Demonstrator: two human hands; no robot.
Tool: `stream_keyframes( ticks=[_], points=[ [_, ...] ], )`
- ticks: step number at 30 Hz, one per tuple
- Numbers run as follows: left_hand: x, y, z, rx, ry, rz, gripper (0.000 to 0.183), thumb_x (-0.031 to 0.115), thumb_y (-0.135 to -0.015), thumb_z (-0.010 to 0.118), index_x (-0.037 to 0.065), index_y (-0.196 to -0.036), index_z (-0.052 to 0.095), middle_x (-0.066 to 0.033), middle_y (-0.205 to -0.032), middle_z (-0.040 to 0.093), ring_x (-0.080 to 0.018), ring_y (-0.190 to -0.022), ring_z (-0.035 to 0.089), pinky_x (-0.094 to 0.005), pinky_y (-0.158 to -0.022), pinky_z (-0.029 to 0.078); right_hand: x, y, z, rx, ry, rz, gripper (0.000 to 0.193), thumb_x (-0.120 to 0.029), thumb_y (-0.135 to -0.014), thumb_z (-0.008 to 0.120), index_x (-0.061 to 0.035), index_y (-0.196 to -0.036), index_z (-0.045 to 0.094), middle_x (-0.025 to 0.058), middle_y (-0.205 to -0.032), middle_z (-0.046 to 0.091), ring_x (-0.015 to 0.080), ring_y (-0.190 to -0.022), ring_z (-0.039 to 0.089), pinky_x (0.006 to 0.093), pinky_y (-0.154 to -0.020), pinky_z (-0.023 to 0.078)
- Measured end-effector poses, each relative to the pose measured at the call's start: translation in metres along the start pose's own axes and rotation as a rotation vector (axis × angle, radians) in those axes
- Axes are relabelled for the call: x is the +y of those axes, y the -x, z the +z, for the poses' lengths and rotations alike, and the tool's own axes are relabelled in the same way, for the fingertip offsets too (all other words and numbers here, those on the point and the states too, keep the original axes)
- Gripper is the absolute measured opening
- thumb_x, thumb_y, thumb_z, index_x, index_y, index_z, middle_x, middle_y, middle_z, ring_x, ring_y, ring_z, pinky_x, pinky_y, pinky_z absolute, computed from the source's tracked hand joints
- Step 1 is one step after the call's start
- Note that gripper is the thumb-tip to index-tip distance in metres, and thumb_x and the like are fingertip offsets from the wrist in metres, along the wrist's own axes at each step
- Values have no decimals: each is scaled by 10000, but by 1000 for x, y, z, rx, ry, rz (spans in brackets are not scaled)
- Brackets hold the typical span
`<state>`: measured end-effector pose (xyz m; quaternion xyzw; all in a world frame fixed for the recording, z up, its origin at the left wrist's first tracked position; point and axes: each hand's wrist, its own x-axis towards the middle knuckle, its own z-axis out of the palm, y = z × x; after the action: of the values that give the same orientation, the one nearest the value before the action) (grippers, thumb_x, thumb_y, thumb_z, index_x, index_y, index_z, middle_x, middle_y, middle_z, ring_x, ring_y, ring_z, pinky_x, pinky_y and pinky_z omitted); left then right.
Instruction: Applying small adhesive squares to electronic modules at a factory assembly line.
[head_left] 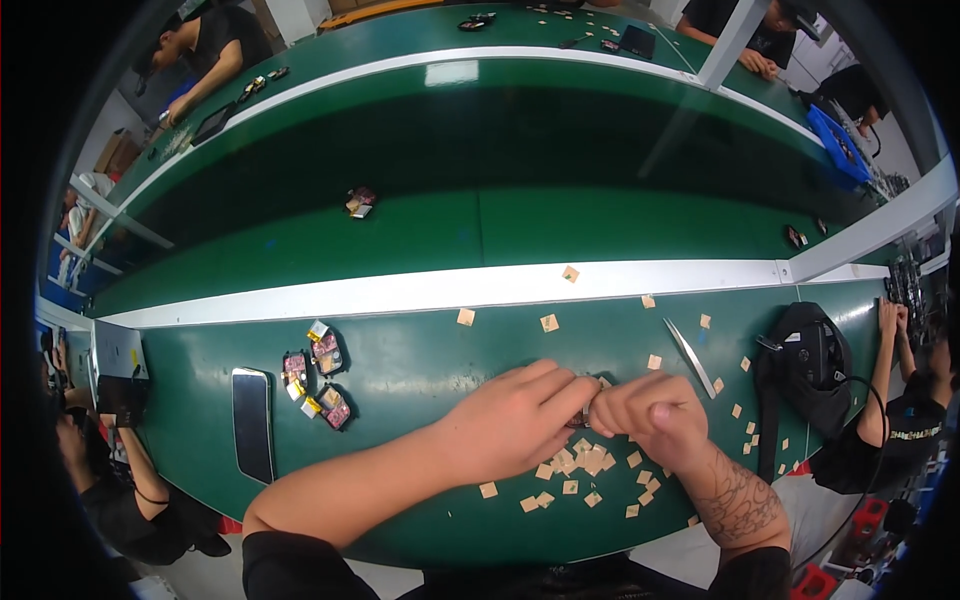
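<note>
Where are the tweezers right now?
In the head view, the tweezers lie on the green table right of centre, between the right hand and the black bag.

A small dark part (578, 420), mostly hidden, sits in the left hand (530, 408), close by the right hand (652, 414).

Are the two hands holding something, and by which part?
The left hand seems to hold a small dark piece in its fingers, with the right hand close beside it. Fingers hide most of it, so which part is gripped cannot be told.
</note>
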<state>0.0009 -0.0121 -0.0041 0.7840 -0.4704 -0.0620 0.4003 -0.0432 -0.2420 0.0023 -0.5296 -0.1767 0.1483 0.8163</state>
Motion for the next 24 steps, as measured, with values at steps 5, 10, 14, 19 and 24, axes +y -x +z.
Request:
stream_keyframes(
  ticks=[5,10,14,19,24],
  points=[
    [-4,0,-3,-47,103,-43,473,90,-834,815,49,-1270,635,-112,-1129,668,-333,-1071,658,-426,-900,582,1,-1,3,-19,27,-14,649,-400,-1058,548,-49,-570,304,70,-573,308,238,-563,316,420,-628,357],
    [-8,2,-3,-71,96,-34,389,92,-832,821,41,-1194,689,-103,-1168,689,-324,-1083,666,-412,-904,593,5,-2,5,-45,40,-12,648,-395,-1063,536,-36,-573,312,70,-570,292,239,-558,306,417,-604,334],
    [-8,3,-2,-41,119,-20,315,75,-813,840,46,-1110,742,-91,-1193,716,-309,-1073,682,-410,-896,607,3,1,3,-265,285,-132,439,-199,-1039,533,-14,-672,379,103,-653,352,303,-617,378,427,-604,367],
    [-10,0,1,-40,131,14,331,51,-795,854,61,-1112,757,-81,-1179,723,-297,-1063,691,-403,-877,612,0,7,5,-446,560,-218,306,-112,-995,626,-39,-727,498,106,-749,436,340,-681,452,451,-628,423],
    [-6,0,-5,-71,83,44,348,57,-789,865,85,-1126,785,-74,-1173,723,-289,-1043,697,-392,-861,616,8,6,12,-488,633,-258,300,-128,-985,655,-34,-740,509,120,-772,455,338,-741,488,451,-674,453]
  ],
)
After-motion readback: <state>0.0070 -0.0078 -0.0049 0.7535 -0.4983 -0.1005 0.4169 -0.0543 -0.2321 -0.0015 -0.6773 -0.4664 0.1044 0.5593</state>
